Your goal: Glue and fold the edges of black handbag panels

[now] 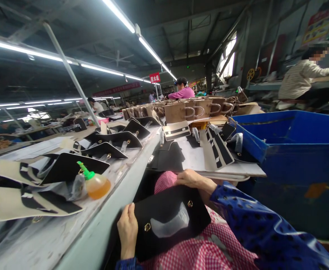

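A black bag panel (170, 210) lies across my lap, with gold ring fittings and a carrying handle (172, 224) wrapped in clear-white film. My left hand (128, 228) grips its left edge, thumb on the top face. Beyond the panel's far edge is my right hand (192, 178), closed, its fingertips against pink checked cloth (165, 181); what it pinches, if anything, is hidden. On the bench to the left, a squeeze bottle (97, 184) with a green nozzle and amber liquid stands beside more black and cream bag panels (69, 168).
A long worktable (116, 183) runs along my left. Ahead, a low board (194, 159) carries more panels, with rows of brown handled bags (178, 112) behind. A large blue bin (302, 161) stands at right. One person (183, 90) works ahead, another (299, 78) at far right.
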### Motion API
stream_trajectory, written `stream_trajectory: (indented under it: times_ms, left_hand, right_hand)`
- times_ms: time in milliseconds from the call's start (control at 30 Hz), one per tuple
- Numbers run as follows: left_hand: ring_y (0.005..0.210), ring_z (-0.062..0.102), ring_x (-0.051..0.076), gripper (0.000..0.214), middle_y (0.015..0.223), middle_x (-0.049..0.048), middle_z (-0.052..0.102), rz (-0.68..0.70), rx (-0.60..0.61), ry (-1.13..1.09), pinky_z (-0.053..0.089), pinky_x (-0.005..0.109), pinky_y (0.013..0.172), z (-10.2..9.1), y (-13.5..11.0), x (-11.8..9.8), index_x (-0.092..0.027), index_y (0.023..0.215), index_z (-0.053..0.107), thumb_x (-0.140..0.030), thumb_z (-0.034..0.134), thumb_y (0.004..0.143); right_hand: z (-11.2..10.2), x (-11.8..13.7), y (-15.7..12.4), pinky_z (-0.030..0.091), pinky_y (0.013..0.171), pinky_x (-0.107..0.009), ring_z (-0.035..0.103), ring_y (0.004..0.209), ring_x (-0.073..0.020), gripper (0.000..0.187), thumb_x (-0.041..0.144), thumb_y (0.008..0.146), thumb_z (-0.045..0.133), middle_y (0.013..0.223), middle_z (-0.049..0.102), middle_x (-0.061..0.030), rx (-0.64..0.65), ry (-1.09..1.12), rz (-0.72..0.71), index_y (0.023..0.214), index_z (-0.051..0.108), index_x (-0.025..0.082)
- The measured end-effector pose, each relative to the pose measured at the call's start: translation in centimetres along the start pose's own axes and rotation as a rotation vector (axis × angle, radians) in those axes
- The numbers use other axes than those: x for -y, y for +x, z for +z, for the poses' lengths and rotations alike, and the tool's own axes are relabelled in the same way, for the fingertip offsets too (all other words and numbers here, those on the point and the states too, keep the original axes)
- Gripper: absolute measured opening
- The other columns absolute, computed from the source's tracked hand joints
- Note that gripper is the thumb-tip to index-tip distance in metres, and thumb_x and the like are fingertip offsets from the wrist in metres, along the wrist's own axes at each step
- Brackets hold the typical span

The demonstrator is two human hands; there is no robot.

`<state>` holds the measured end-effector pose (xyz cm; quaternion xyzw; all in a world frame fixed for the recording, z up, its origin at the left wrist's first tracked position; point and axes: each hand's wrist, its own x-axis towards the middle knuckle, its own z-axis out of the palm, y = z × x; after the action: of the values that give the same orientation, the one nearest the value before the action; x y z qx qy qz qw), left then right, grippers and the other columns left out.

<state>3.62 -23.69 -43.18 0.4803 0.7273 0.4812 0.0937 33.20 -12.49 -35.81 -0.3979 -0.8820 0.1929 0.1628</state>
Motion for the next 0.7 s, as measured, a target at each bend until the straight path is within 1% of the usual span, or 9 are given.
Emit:
stream_trajectory:
  times_ms: [133, 200, 300, 367, 500, 600, 700]
  left_hand:
    - [0.075, 0.068, 0.027, 0.032, 0.083, 0.0125, 0.075, 0.027, -0.003, 0.030, 0.048, 0.034, 0.070, -0.7, -0.1, -1.1, -0.021, 0.082, 0.065, -0.045, 0.043, 0.089]
    - [0.071, 0.066, 0.026, 0.032, 0.080, 0.0114, 0.073, 0.043, -0.010, 0.047, 0.045, 0.032, 0.066, -1.1, -0.3, -1.7, -0.021, 0.081, 0.063, -0.044, 0.043, 0.091]
    - [0.064, 0.062, 0.023, 0.031, 0.074, 0.0095, 0.069, 0.065, -0.015, 0.068, 0.038, 0.030, 0.061, -1.4, -0.8, -2.2, -0.021, 0.080, 0.062, -0.043, 0.044, 0.091]
    - [0.061, 0.059, 0.022, 0.030, 0.071, 0.0085, 0.067, 0.077, -0.012, 0.072, 0.036, 0.029, 0.059, -1.2, -1.0, -2.2, -0.021, 0.079, 0.061, -0.043, 0.044, 0.091]
    - [0.058, 0.057, 0.020, 0.030, 0.067, 0.0074, 0.065, 0.107, -0.010, 0.070, 0.034, 0.027, 0.056, -0.5, -0.9, -1.3, -0.021, 0.078, 0.061, -0.042, 0.044, 0.091]
    - [0.059, 0.058, 0.020, 0.030, 0.066, 0.0070, 0.065, 0.119, -0.025, 0.065, 0.035, 0.026, 0.055, -0.1, -0.7, -0.4, -0.021, 0.076, 0.061, -0.042, 0.044, 0.091]
    - [0.058, 0.059, 0.020, 0.030, 0.064, 0.0061, 0.064, 0.127, -0.034, 0.071, 0.035, 0.025, 0.054, 0.3, -0.6, 0.3, -0.021, 0.074, 0.059, -0.041, 0.045, 0.091]
  right_hand:
    - [-1.0, 0.1, -0.7, 0.047, 0.062, -0.028, 0.053, 0.060, -0.0127, 0.042, 0.049, 0.099, 0.055, 0.065, 0.052, 0.0046, 0.066, 0.033, 0.007, 0.072, 0.057, 0.017]
    - [-1.2, 0.2, -1.2, 0.045, 0.060, -0.028, 0.051, 0.058, -0.0122, 0.042, 0.051, 0.095, 0.059, 0.062, 0.049, 0.0057, 0.099, 0.023, 0.020, 0.070, 0.056, 0.017]
    - [-0.8, 0.4, -1.7, 0.043, 0.059, -0.028, 0.046, 0.054, -0.0115, 0.046, 0.055, 0.087, 0.069, 0.057, 0.043, 0.0076, 0.126, -0.024, 0.071, 0.064, 0.052, 0.019]
    - [-0.2, 0.4, -1.7, 0.043, 0.059, -0.028, 0.046, 0.054, -0.0115, 0.047, 0.055, 0.085, 0.070, 0.057, 0.043, 0.0075, 0.150, -0.041, 0.098, 0.063, 0.051, 0.018]
    - [0.8, -0.3, -1.7, 0.049, 0.064, -0.030, 0.055, 0.062, -0.0132, 0.037, 0.046, 0.088, 0.072, 0.066, 0.053, 0.0052, 0.232, -0.017, 0.083, 0.071, 0.058, 0.016]
    - [1.0, -1.7, -1.8, 0.054, 0.074, -0.035, 0.063, 0.074, -0.0166, 0.027, 0.040, 0.090, 0.071, 0.078, 0.063, 0.0018, 0.287, 0.036, 0.042, 0.083, 0.065, 0.015]
    - [1.2, -3.2, -2.1, 0.054, 0.085, -0.041, 0.066, 0.089, -0.0207, 0.023, 0.037, 0.092, 0.069, 0.094, 0.068, -0.0018, 0.308, 0.104, 0.009, 0.098, 0.068, 0.014]
